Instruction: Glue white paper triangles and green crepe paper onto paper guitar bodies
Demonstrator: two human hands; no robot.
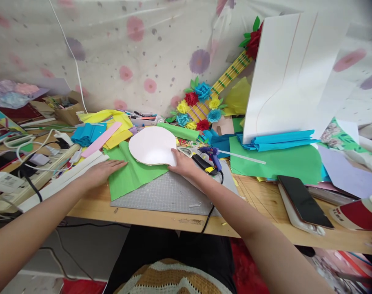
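So the right hand (183, 164) has thumb and fingers pinched on a flat white rounded board (152, 145), probably steadying it over a bright green crepe paper sheet (132, 173). Left hand (98, 173)'s open, gripping nothing, fingertips on that sheet, maybe keeping it flat. Grey gridded cutting mat (161, 197) underneath, cluttered pale wooden table (137, 216), flower-print plastic sheeting (106, 45) behind.

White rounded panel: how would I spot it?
On the wooden table, find the grey gridded cutting mat. Above the bright green paper sheet overlapping it, the right hand holds the white rounded panel. Its curved outline differs from the tall rectangular white board.
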